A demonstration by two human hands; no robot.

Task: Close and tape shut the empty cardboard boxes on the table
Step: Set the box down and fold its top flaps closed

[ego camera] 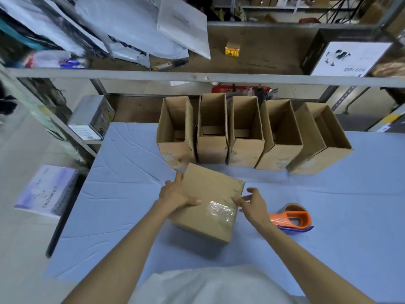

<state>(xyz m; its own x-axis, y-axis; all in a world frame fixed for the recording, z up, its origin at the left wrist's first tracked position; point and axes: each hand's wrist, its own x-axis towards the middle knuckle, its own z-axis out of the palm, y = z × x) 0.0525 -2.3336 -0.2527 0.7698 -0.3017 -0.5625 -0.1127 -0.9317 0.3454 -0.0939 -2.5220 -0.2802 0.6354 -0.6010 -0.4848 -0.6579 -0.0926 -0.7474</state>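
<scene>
A closed cardboard box [208,194] lies on the blue table [122,194] in front of me, with a patch of clear tape [221,210] on its near right side. My left hand [177,193] grips the box's left edge, thumb on top. My right hand [252,202] touches the box's right edge with loosely spread fingers. Behind it, several open empty cardboard boxes [245,132] stand in a row with flaps up. An orange and blue tape dispenser [293,218] lies on the table just right of my right hand.
A metal shelf rail [197,76] crosses above the box row, with mailer bags [135,25] and a small yellow box [232,49] on it. A white carton [47,191] sits off the table's left edge. A grey box [92,117] stands at the back left.
</scene>
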